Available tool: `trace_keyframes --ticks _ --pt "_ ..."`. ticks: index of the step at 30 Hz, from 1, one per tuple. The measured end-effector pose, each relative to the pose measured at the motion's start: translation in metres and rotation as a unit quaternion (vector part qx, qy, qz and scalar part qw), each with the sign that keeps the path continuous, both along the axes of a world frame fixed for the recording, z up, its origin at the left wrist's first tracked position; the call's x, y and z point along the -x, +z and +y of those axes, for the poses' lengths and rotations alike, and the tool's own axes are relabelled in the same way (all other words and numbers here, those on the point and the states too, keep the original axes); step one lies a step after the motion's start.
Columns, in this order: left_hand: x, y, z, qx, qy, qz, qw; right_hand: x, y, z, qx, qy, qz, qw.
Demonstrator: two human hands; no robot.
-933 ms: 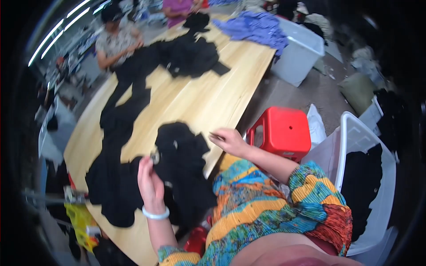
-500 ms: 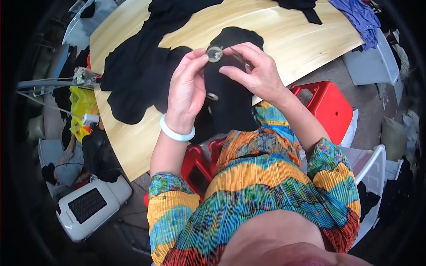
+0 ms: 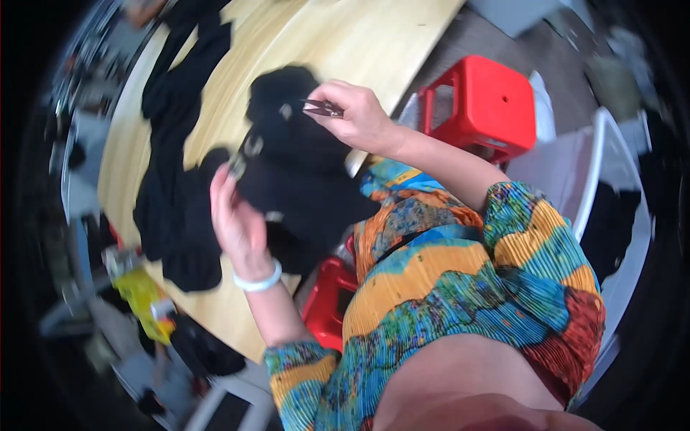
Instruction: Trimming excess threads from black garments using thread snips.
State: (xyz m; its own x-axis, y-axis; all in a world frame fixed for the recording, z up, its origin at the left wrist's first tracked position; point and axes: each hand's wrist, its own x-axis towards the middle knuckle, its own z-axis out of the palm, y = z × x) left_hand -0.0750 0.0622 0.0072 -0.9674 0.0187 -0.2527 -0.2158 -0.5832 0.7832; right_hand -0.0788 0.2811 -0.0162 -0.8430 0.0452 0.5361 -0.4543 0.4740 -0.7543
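While gripping a black garment [image 3: 302, 179] over the worktop [image 3: 359, 43]: trimming step, judged under way.
Right hand [image 3: 356, 115] raised, wrist bent, fingers closed around small dark snips [image 3: 322, 108] above the cloth; left hand [image 3: 237, 215] palm-up, white bangle [image 3: 257, 281] at wrist, fingers pinched on a fold near a small metal piece [image 3: 244, 154]. Next calls for steadying the fold, bringing blades close.

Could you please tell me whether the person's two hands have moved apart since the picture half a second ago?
Yes. The left hand has dropped toward the near table edge; the right hand stays higher over the black garment.
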Motion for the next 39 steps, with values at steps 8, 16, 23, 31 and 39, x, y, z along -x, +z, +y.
trace_keyframes --ticks 8,16,23,31,39 --pt "0.003 0.003 0.004 -0.023 -0.007 -0.034 0.999 -0.047 -0.117 0.190 0.337 -0.406 -0.131 0.840" --pt "-0.002 -0.014 -0.014 -0.003 0.022 -0.073 0.997 -0.120 -0.293 0.261 0.329 -0.673 -0.226 0.623" --pt "0.020 -0.013 0.000 0.069 0.004 -0.062 0.996 -0.129 -0.392 0.344 0.393 -0.696 -0.242 0.550" --pt "0.014 -0.001 -0.002 0.100 0.075 -0.041 0.991 -0.096 -0.334 0.358 0.492 -0.474 -0.295 0.668" --pt "-0.003 0.020 0.002 0.106 0.005 0.006 0.994 -0.032 -0.244 0.353 0.424 -0.387 -0.231 0.786"
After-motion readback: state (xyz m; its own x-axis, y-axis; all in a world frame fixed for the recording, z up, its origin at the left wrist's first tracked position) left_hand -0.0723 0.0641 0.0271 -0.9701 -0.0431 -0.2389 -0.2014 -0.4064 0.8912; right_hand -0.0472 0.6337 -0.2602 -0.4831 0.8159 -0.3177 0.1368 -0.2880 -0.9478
